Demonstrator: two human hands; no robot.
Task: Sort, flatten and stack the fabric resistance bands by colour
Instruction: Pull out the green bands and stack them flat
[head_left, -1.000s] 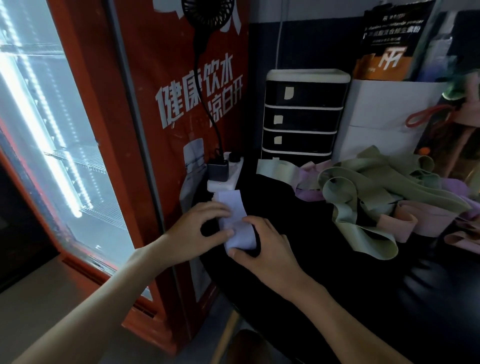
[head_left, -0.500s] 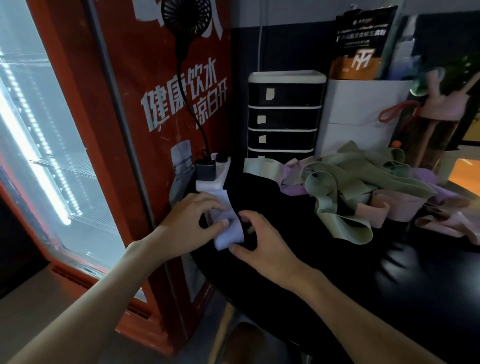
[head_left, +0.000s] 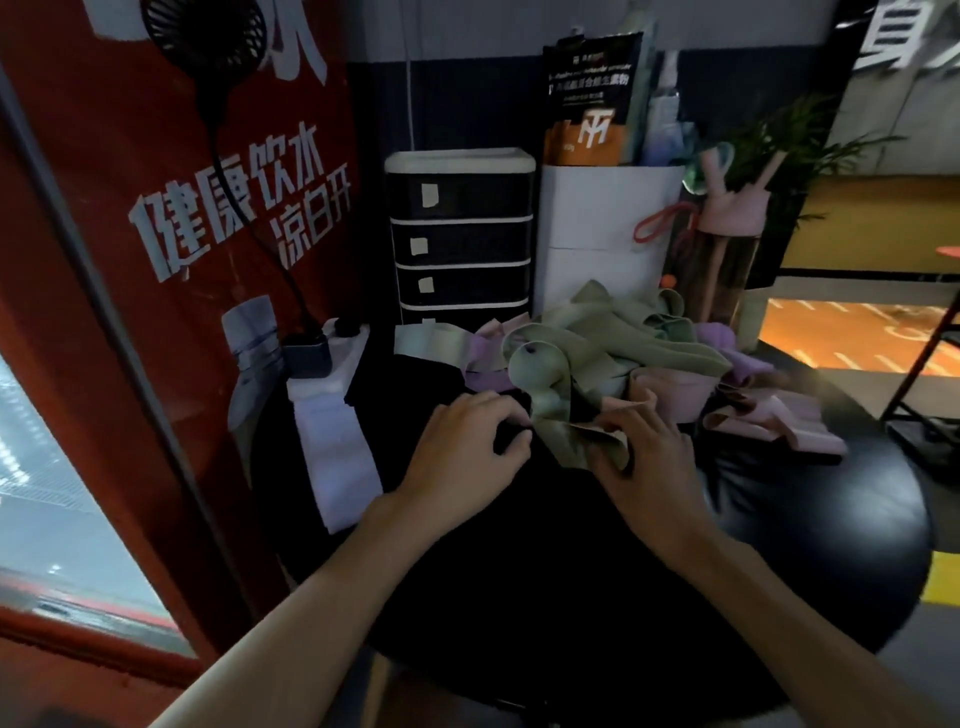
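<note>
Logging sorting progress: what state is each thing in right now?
Lavender band: flat, at left edge of table.
Green band: crumpled, gripped by right hand.
Pile: tangled, unsorted.
Left hand: fingers curled beside green band; grip unclear.
Drawers: closed.

The near and right-hand part of the black table (head_left: 779, 545) lies bare, open to a hand from the front. The heap of bands (head_left: 623, 353) fills the middle, backed by the drawer unit (head_left: 462, 234) and white box (head_left: 597, 234). The flat lavender band (head_left: 337, 452), power strip (head_left: 332, 364) and red cooler (head_left: 156, 260) close the left.
</note>
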